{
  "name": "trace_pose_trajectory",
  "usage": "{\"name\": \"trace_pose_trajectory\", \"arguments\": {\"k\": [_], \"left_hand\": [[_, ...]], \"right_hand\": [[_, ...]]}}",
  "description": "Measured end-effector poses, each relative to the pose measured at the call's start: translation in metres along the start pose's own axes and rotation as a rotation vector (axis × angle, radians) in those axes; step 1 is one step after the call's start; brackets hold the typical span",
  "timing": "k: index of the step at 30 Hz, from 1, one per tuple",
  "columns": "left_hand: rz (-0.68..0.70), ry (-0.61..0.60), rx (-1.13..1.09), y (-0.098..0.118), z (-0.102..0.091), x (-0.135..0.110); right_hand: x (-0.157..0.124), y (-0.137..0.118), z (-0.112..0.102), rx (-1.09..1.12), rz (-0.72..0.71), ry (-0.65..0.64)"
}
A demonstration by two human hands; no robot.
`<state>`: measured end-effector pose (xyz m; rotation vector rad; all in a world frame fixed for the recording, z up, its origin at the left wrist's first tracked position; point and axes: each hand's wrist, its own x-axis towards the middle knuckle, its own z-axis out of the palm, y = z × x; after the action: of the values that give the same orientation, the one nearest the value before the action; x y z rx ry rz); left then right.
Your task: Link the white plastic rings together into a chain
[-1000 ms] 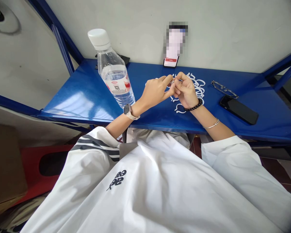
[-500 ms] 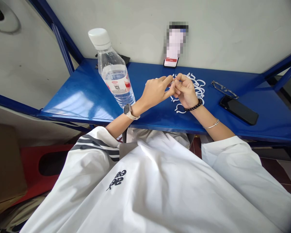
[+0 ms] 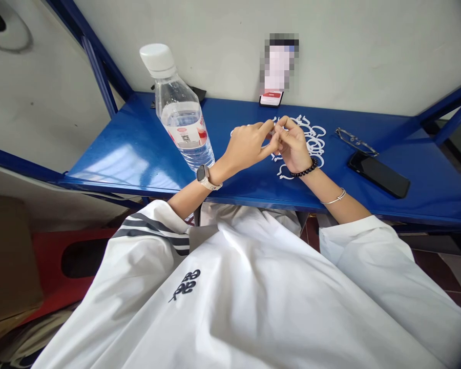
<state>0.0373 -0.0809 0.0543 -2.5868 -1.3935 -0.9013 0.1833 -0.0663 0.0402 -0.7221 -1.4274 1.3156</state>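
My left hand (image 3: pixel 249 142), with a watch at its wrist, reaches over the blue table and its fingertips are pinched together. Against them press the closed fingertips of my right hand (image 3: pixel 293 146), which has a dark bead bracelet below it. Whatever sits between the fingertips is too small and too covered to make out. Several white plastic rings with open ends (image 3: pixel 315 147) lie in a loose heap behind and beside my right hand. One more white ring (image 3: pixel 284 173) lies nearer the front edge, partly hidden by my right wrist.
A water bottle (image 3: pixel 182 120) stands left of my left hand. Propped against the wall is a lit phone (image 3: pixel 272 98). To the right lie glasses (image 3: pixel 356 142) and a dark phone (image 3: pixel 379 173). The blue table (image 3: pixel 111 148) has metal frame bars at both ends.
My right hand and forearm have shifted very slightly to the left. Both hands stay pinched together fingertip to fingertip, and the things on the table lie as before.
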Motion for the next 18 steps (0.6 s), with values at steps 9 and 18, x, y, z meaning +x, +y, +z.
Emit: {"name": "trace_pose_trajectory", "arguments": {"k": [9,18], "left_hand": [[-0.014,-0.057,0.0,0.0063,-0.0047,-0.0015],[-0.053,-0.051,0.007,0.0055,-0.0068,-0.0001]], "right_hand": [[-0.0014,-0.0025,0.0008,-0.154,0.028,0.051],[-0.0021,-0.0044,0.0017,-0.122,-0.003,0.009]]}}
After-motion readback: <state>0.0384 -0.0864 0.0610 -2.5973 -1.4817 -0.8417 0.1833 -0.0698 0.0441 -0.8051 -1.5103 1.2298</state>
